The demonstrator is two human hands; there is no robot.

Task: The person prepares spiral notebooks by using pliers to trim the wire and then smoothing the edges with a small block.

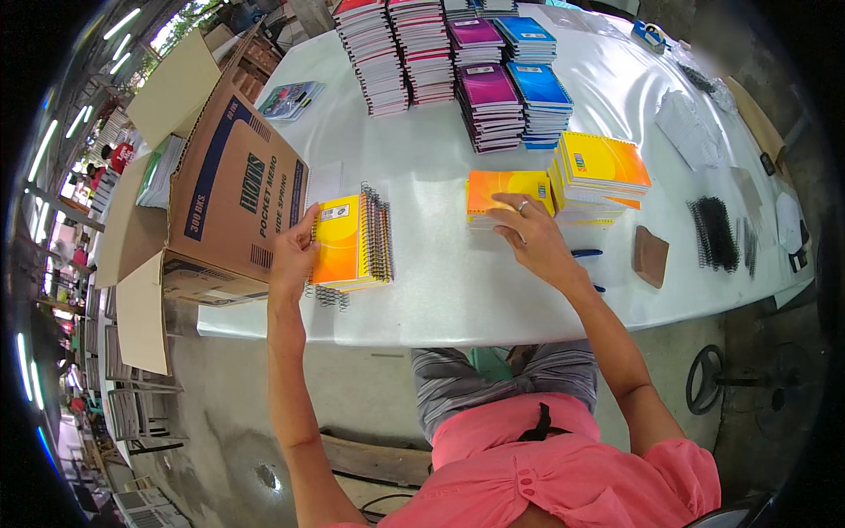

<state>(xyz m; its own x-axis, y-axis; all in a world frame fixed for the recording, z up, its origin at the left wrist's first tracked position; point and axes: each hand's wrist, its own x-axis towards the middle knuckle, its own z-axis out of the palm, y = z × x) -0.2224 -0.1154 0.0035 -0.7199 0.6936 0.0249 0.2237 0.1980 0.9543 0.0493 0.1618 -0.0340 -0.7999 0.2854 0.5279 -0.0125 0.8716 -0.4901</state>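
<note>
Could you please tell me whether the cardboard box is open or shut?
Open: the cardboard box has its flaps spread outward, not closed over its mouth.

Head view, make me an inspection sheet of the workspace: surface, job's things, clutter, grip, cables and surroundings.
Surface: shiny white table cover, partly creased.
Job's things: left notebook pile, coils showing along its right side; right notebook pile; taller yellow pile beside it.
Clutter: brown block, black coils, tape dispenser.
Grip: left hand at the left pile's left edge; right hand with fingers over the right pile. How firmly either holds, cannot tell.
Cables: thin dark strand near the bench, possibly a cable.
Surroundings: open cardboard box at left; concrete floor.
</note>
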